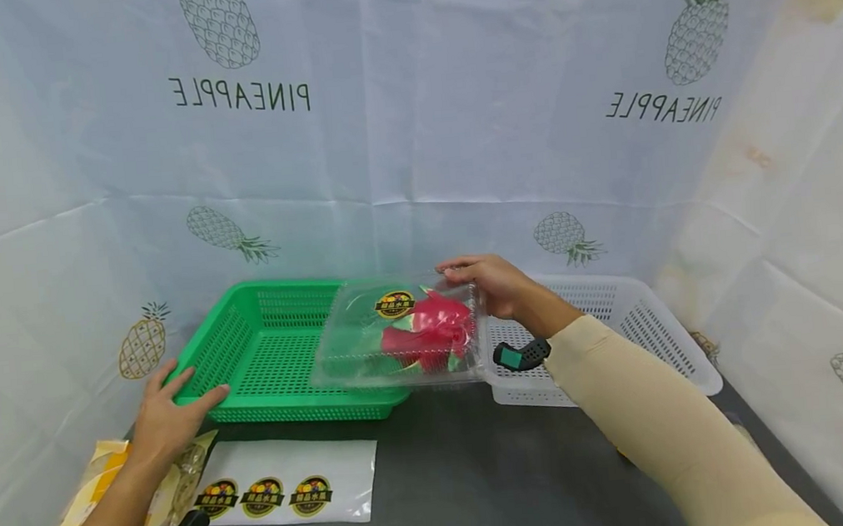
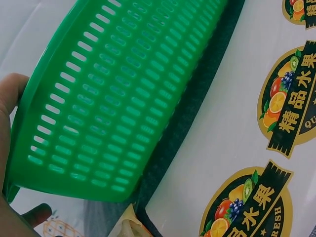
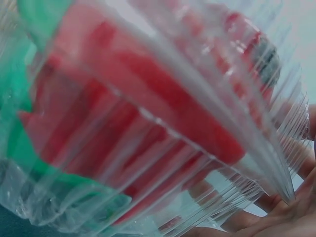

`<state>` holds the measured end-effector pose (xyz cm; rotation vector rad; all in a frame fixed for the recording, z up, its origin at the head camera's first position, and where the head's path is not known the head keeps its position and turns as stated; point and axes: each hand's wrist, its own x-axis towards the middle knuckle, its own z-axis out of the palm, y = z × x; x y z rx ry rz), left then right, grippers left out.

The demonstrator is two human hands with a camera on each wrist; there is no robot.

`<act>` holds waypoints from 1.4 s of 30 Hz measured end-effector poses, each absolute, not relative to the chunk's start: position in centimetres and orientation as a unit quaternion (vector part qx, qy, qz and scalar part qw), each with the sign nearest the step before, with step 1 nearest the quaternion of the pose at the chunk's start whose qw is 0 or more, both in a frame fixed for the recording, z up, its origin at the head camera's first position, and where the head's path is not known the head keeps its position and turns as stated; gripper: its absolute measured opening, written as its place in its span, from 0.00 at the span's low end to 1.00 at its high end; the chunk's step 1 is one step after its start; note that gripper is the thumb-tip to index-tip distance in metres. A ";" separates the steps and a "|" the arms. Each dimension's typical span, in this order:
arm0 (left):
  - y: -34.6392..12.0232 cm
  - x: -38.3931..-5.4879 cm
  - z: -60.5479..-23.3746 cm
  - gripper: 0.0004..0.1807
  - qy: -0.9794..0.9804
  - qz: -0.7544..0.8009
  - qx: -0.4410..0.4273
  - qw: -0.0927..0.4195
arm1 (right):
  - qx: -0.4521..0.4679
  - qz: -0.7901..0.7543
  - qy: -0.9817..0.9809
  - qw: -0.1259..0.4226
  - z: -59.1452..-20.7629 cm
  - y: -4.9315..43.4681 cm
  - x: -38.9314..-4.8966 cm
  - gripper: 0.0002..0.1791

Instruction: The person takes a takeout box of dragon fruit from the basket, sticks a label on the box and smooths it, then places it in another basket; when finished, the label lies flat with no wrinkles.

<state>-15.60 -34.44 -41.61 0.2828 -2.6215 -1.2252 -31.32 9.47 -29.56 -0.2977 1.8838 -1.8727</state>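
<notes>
My right hand [image 1: 495,286] grips the right end of a clear plastic clamshell box [image 1: 355,361], which is closed. Inside lie red dragon fruits [image 1: 438,324] with green-tipped scales, and a black and gold sticker [image 1: 395,304] shows on the lid. From close by, the right wrist view shows red fruit [image 3: 148,98] behind ribbed plastic, with fingers [image 3: 296,153] at the box's edge. The box overlaps the right part of a green perforated basket [image 1: 284,411]. At that basket's front left corner, my left hand [image 1: 167,410] holds the rim, thumb over the front edge and fingers along the left side.
A white perforated basket [image 1: 660,326] stands to the right, partly behind my right forearm. In front of the green basket, a white sheet [image 1: 334,463] bears three round fruit stickers [image 1: 261,497]. A yellow and beige package [image 1: 102,483] lies under my left forearm. Pineapple-print cloth [image 1: 440,128] surrounds the dark table [image 1: 447,470].
</notes>
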 end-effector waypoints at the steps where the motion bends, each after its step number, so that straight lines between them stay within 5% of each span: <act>1: -34.5 -15.6 -41.6 0.50 -0.896 -0.418 0.097 0.117 | -0.108 -0.680 0.687 0.232 -29.5 9.2 -31.5 0.23; 42: -34.2 -15.5 -41.6 0.51 -0.900 -0.403 0.113 0.118 | -0.123 -0.622 0.732 0.248 -31.0 1.1 -34.2 0.21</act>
